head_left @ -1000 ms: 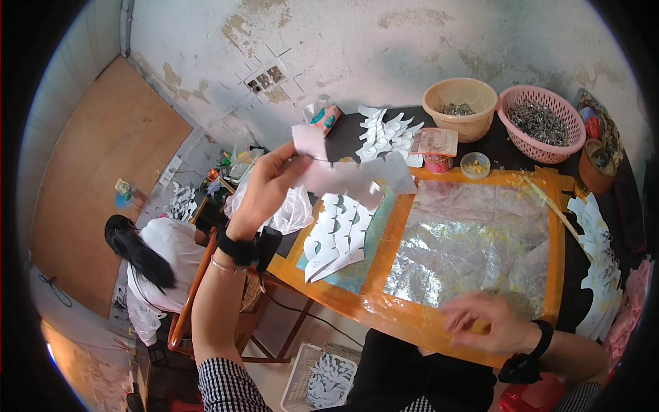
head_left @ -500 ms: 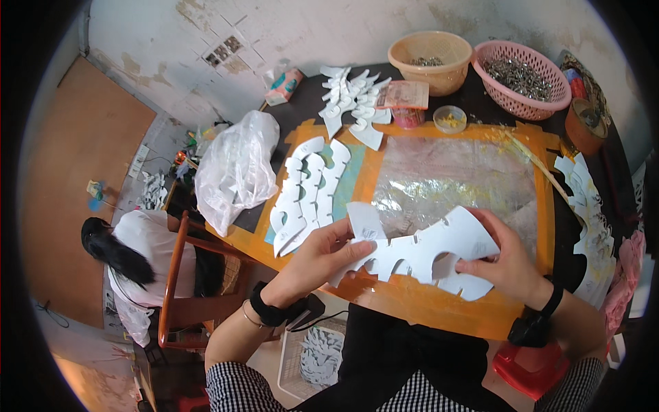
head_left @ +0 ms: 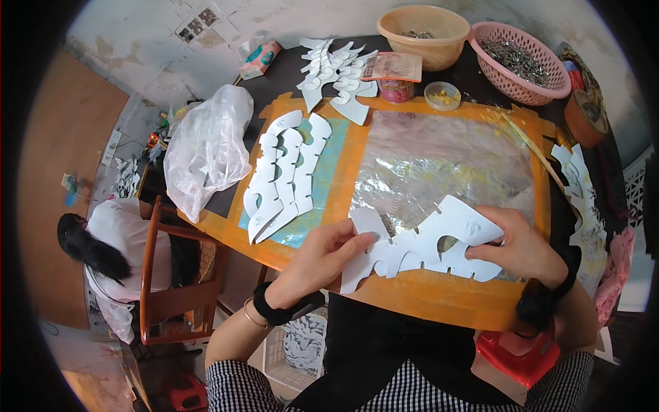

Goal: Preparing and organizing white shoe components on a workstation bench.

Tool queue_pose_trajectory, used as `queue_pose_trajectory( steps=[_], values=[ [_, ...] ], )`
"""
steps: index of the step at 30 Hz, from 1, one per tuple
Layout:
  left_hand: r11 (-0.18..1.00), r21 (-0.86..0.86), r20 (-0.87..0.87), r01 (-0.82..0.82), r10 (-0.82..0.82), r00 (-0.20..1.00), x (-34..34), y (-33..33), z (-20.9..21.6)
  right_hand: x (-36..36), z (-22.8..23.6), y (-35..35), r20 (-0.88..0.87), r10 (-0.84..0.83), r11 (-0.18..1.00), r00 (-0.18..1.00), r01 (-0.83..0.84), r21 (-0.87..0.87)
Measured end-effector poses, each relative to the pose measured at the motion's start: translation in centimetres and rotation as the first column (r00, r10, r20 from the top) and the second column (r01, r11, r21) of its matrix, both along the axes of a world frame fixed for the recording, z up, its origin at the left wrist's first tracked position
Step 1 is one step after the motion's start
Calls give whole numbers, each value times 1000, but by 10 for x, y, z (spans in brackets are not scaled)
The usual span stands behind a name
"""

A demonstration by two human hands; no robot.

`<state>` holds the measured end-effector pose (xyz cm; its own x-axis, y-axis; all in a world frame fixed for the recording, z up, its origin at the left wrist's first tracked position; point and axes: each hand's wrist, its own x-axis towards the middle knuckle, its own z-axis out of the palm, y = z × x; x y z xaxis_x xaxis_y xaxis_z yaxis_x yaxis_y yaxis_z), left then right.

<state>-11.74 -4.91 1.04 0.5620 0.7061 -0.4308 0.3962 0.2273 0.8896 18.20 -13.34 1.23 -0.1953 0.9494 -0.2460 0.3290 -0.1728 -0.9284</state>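
Over the front of the table, my left hand (head_left: 321,257) pinches one end of some white notched cut-out pieces (head_left: 429,239), thumb on top. The other end is gripped by my right hand (head_left: 523,246), its thumb near a rounded opening. These flat, stiff-looking pieces have curved edges and small slits, and appear to overlap; I cannot tell how many there are. Similar white cut-outs (head_left: 296,182) lie overlapped in a fanned row to the left, on a blue-green patch of the table. Beneath my hands is the orange-taped edge (head_left: 439,295) of a clear plastic-covered area.
A peach basin (head_left: 422,34) and a pink basket (head_left: 518,65) hold small metal parts at the back. More white cut-outs (head_left: 333,72) lie at the back and on the right (head_left: 583,199). A plastic bag (head_left: 209,151) sits left; a person (head_left: 127,237) sits beyond a wooden chair (head_left: 147,275).
The held pieces have shifted against each other, so the round openings along their lower edge now look partly covered. My view has moved slightly; both hands keep their grip.
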Motion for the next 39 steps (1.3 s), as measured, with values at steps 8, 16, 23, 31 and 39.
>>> queue_pose_trajectory(
  steps=[8, 16, 23, 31, 39],
  values=[
    [973, 214, 103, -83, 62, 993, 2, 2, 11, 9, -22, 4, -73, 6, 987, 997, 6, 163],
    [870, 391, 303, -301, 188, 934, -18, 20, 34, 21, -19, 8, -345, -294, 917, 891, 364, 160],
    [699, 691, 211, -185, 50, 976, -31, 32, 93, 36, -28, 14, -480, -382, 818, 790, 531, 222],
    [94, 799, -363, 594, -712, 602, 67, 36, 114, 35, -20, 12, -518, -418, 843, 746, 531, 83],
    [-141, 844, -462, 517, -680, 569, 134, 1, 27, 35, -19, 15, -436, -574, 724, 693, 678, 124]
  ],
)
